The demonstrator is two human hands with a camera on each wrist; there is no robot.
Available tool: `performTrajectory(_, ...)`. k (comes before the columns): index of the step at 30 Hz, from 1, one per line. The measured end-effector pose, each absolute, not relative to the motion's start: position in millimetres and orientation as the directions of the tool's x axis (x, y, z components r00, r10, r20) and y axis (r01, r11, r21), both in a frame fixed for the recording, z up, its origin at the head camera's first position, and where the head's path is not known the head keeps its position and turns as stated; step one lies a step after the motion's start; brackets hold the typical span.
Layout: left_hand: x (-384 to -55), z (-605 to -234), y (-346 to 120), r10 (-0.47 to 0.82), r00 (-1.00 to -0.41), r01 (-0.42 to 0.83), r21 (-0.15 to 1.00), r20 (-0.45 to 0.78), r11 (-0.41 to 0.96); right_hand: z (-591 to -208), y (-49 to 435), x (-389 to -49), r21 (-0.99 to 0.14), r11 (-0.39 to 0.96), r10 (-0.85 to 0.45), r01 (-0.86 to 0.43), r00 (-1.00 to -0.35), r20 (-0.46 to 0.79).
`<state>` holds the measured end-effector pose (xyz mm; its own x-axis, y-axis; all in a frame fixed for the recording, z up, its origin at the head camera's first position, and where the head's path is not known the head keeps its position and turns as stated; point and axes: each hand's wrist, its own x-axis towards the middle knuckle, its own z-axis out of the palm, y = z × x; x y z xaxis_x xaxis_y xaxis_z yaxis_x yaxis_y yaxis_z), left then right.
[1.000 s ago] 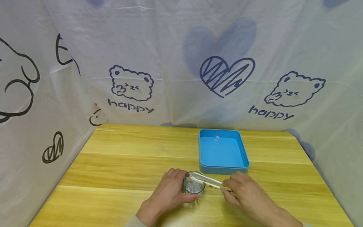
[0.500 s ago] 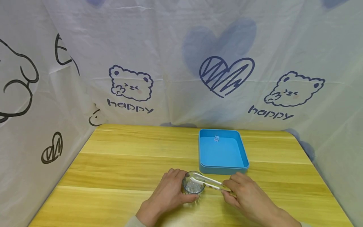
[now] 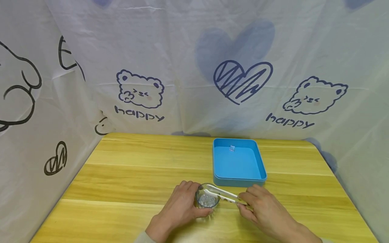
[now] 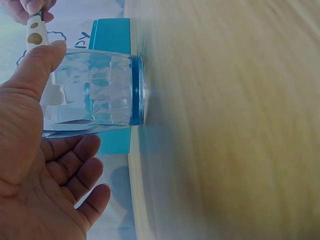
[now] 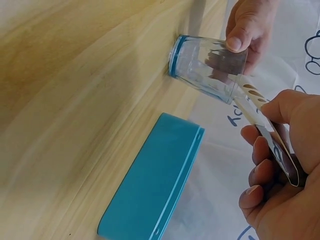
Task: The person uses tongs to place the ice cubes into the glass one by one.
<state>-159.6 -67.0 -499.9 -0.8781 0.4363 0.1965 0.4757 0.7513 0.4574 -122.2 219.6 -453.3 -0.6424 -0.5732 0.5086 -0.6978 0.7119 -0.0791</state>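
A clear drinking glass stands upright on the table, its base tinted blue in the wrist views. My left hand grips it from the left, thumb on the near side and fingers round the far side. My right hand holds a pair of tongs with white, brown-spotted arms, pinched between thumb and curled fingers. The arms stand slightly apart, their tips inside the mouth of the glass. In the right wrist view, the metal bend of the tongs lies in the palm. Glittering clear shapes show at the glass's bottom.
A shallow, lidless blue box sits just behind the glass, to its right, with a small printed label inside. The wooden table reaches back to a white cloth printed with bears and hearts, which also hangs at both sides.
Both hands, the glass and the box stay in place. The tong tips shift very slightly within the glass mouth.
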Motion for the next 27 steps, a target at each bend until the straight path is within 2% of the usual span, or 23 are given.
performTrajectory(8,-159,-498,-66,0.439,-0.874,0.486,0.430,0.211,0.761,-455,221,-122,-0.104,0.717,-0.555,-0.690,-0.654,0.514)
performTrajectory(17,-157,-498,-64,0.431,-0.877,0.480,0.441,0.211,0.758,-451,222,-127,-0.142,0.721,-0.490,-0.678,-0.645,0.587)
performTrajectory(27,-158,-499,-63,0.430,-0.880,0.473,0.458,0.202,0.753,-441,232,-143,-0.250,0.775,-0.373,-0.580,-0.740,0.560)
